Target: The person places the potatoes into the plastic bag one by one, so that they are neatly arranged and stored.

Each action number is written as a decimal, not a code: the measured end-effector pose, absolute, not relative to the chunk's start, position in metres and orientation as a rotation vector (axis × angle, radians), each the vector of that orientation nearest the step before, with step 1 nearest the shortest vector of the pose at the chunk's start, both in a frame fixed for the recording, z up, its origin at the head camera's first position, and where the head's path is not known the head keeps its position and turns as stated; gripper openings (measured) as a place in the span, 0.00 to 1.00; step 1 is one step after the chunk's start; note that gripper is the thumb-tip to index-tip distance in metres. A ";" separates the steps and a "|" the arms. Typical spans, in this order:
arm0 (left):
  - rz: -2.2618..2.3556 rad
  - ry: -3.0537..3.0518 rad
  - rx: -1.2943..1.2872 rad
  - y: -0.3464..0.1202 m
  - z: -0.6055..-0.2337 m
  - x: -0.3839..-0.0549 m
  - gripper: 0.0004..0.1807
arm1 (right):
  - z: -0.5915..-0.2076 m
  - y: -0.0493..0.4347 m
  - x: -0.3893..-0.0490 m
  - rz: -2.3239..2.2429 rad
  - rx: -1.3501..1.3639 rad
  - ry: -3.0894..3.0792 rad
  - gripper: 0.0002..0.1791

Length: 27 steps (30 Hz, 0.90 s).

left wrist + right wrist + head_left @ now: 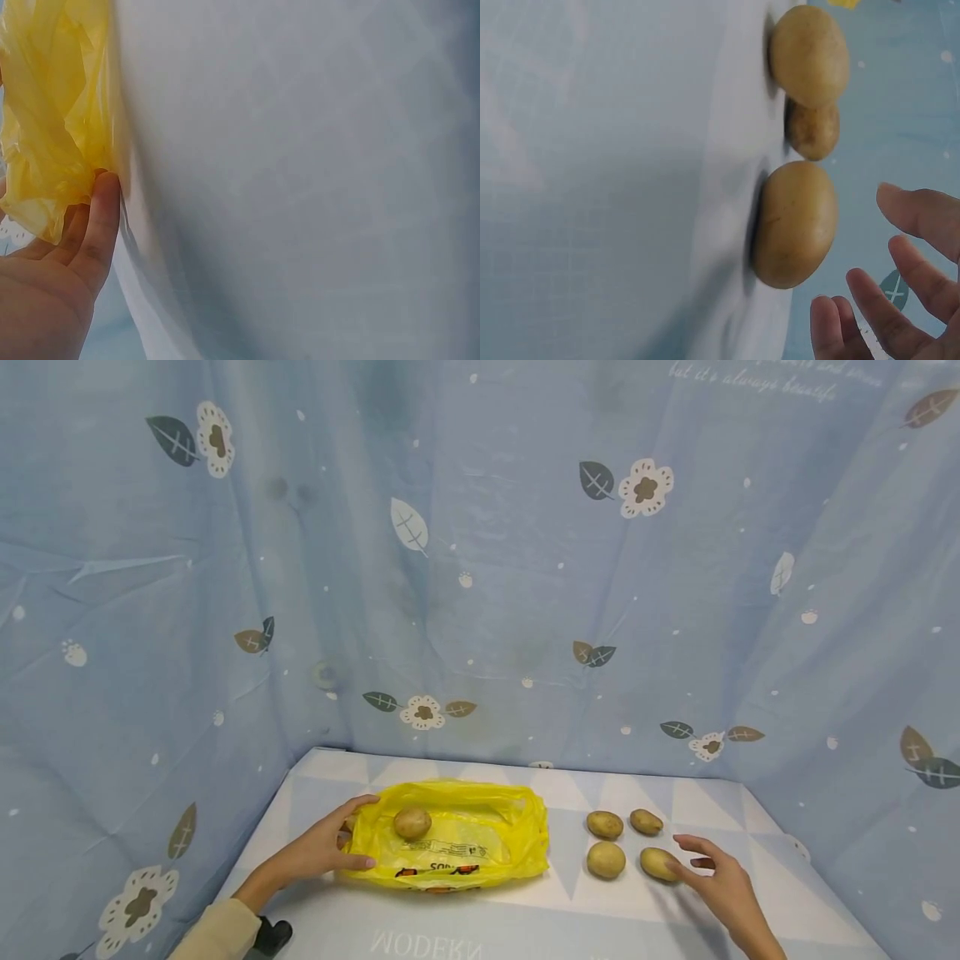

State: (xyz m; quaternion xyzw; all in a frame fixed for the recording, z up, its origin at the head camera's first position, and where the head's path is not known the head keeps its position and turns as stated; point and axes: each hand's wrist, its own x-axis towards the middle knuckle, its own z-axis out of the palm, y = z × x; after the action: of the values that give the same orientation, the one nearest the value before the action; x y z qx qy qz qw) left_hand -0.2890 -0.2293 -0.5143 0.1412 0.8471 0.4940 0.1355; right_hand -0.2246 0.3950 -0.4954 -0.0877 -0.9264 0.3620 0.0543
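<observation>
A yellow plastic bag (525, 839) lies on the table with its mouth spread wide. One potato (412, 823) shows inside, towards its left end. My left hand (330, 842) holds the bag's left end, thumb along the front side and fingers at the back; in the left wrist view its fingertips (107, 195) are against the crumpled plastic. On the right, my right hand (720, 881) is beside the nearest right potato (658, 865), fingers spread and loosely bent. The right wrist view shows a gap between those fingers and that potato (795, 225).
Left of that potato sits a rounder one (606, 860). Two more potatoes, one at the back left (604, 825) and one at the back right (646, 822), lie behind. A blue patterned curtain (495, 610) surrounds the table (570, 918) at the back and sides.
</observation>
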 end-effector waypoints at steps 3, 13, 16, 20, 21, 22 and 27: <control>1.433 2.451 0.407 -0.229 -0.514 -0.289 0.55 | -0.499 0.399 -0.224 1.116 -0.271 -2.840 0.39; 1.466 2.399 0.468 -0.232 -0.515 -0.288 0.55 | -0.519 0.406 -0.232 1.154 -0.332 -2.889 0.45; 1.469 2.388 0.481 -0.231 -0.514 -0.287 0.55 | -0.522 0.406 -0.232 1.157 -0.330 -2.884 0.44; 1.462 2.399 0.469 -0.231 -0.514 -0.286 0.55 | -0.524 0.406 -0.233 1.166 -0.329 -2.872 0.44; 1.459 2.403 0.464 -0.231 -0.514 -0.286 0.54 | -0.525 0.406 -0.233 1.168 -0.327 -2.871 0.44; 1.457 2.406 0.460 -0.231 -0.514 -0.287 0.54 | -0.525 0.406 -0.234 1.167 -0.328 -2.871 0.45; 1.461 2.404 0.458 -0.230 -0.514 -0.287 0.54 | -0.525 0.404 -0.236 1.158 -0.315 -2.865 0.46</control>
State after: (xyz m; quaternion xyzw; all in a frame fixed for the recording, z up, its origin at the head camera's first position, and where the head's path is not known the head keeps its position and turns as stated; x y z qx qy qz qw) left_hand -0.2870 -0.2305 -0.5142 0.1590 0.8345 0.5071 0.1453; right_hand -0.2363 0.4041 -0.5255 -0.1015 -0.9222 0.3728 0.0174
